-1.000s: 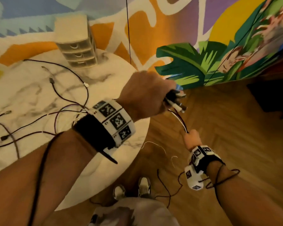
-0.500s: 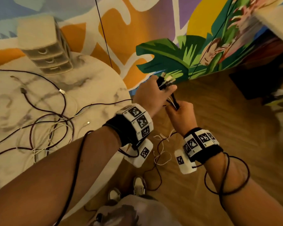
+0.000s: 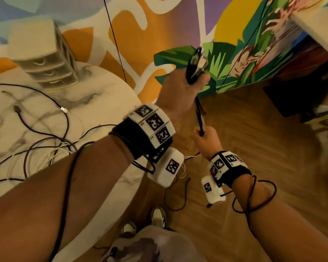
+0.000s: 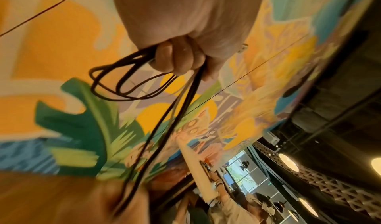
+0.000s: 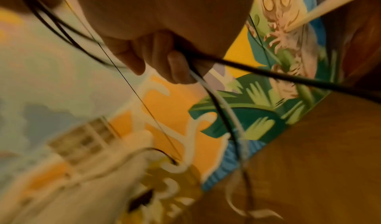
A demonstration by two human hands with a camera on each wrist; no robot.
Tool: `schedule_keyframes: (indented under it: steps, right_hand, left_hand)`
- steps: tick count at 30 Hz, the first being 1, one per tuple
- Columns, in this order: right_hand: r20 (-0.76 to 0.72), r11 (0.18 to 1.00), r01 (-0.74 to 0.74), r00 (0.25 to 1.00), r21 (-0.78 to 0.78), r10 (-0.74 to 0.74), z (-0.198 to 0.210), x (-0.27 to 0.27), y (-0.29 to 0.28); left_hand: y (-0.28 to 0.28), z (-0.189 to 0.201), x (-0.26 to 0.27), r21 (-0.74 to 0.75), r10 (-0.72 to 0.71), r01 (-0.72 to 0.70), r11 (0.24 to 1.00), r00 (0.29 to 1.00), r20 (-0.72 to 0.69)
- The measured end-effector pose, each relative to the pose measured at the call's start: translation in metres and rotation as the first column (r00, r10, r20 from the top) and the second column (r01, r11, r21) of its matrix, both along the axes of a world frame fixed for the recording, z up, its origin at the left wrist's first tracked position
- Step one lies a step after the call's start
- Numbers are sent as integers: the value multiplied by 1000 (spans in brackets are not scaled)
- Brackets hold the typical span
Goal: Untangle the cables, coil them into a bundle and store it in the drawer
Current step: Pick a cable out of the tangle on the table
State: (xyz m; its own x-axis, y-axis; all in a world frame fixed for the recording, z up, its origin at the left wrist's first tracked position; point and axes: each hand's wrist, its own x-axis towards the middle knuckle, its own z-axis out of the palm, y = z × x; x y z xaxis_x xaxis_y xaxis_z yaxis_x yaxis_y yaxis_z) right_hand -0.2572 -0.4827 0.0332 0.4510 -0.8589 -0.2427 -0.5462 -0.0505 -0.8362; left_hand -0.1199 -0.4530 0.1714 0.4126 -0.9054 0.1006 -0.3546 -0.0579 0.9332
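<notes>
My left hand [image 3: 186,86] is raised beyond the table's right edge and grips a small coil of dark and white cables [image 3: 196,63]; the loops [image 4: 123,81] hang beside its curled fingers. From it a taut run of cables [image 3: 200,118] drops to my right hand [image 3: 206,137], lower and nearer, which grips those strands [image 5: 208,87]. More dark and white cables [image 3: 45,146] lie tangled on the round marble table [image 3: 95,103]. A small beige drawer unit [image 3: 47,61] with three shut drawers stands at the table's back.
Loose cable ends [image 3: 176,190] trail down to the wooden floor [image 3: 263,140] near my shoes. A colourful painted wall [image 3: 159,25] stands behind the table. A dark object [image 3: 295,99] and a white ledge [image 3: 318,23] are at the right.
My left hand has risen with the coil, and my right hand has slid down the strands, so the stretch of cable between them is longer. The view has shifted slightly.
</notes>
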Motion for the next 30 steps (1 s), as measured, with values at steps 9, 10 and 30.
schedule_keyframes:
  steps: [9,10,30]
  right_hand:
    - [48,821,518,851,-240,-523,5,-17,-92]
    - [82,805,546,836,-233,-543,5,-15,-92]
    - [-32,995,-60,998,-74,58,5,-1,-23]
  left_hand:
    - [-12,41,24,-360,51,4,933,988,144]
    - [-13,42,25,-377,56,0,926,989,140]
    - [-2,-79,4,343,-334,203,917,861,383]
